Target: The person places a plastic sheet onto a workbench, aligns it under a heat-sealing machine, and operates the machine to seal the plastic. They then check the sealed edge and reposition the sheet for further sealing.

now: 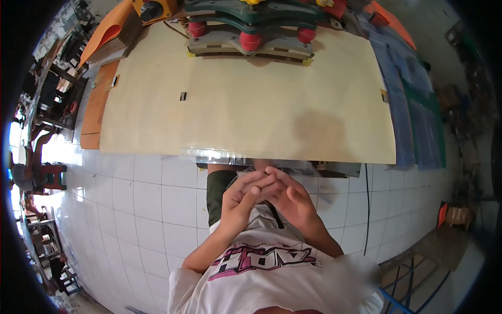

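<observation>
Cream, smooth rectangular sheet (pixel 235 110) spans centre to upper frame. Just below its front edge, frame centre: bare left hand (pixel 239 201) and bare right hand (pixel 294 203) touch and overlap. Right grip loosely spread, thumb apart; left grip cannot be told. Clear, glossy plastic strip (pixel 219 154) along sheet's front edge, near both hands. Green-and-grey metal fixture (pixel 253 24), top centre.
</observation>
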